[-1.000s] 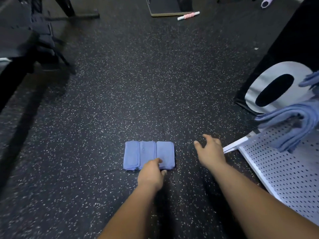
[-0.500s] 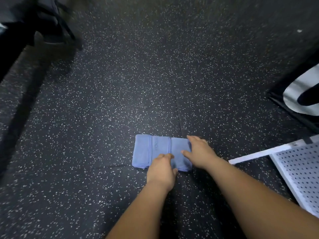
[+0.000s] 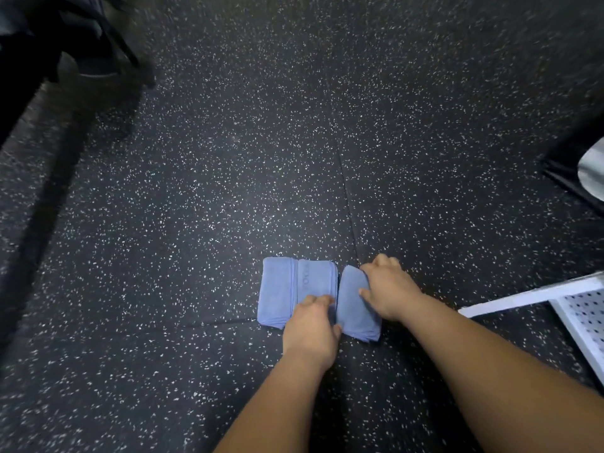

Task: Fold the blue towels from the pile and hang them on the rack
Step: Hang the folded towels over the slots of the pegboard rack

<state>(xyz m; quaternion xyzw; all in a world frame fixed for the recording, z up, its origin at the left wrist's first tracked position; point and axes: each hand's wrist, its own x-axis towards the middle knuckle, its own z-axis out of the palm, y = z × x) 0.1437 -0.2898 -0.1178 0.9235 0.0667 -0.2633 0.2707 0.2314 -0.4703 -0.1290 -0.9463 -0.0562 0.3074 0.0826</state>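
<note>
On the floor point(image 3: 228, 158) the blue towel point(image 3: 294, 289) lay folded into a narrow strip, its flat part just left of the left hand point(image 3: 310, 328), whose curled fingers pinned the near edge. The right hand point(image 3: 389, 289) gripped the raised end flap. A last fold looked underway. Hanging it on the white rack point(image 3: 581, 318), right of that hand, was not yet done.

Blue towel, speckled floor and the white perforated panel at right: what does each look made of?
Blue towel: soft cloth, matte, likely microfibre or cotton; it folds into limp stacked layers.
Speckled floor: probably rubber matting, matte black with white flecks and visible tile seams.
White perforated panel: rigid, probably painted metal, though plastic is possible; straight edges and regular holes.
</note>
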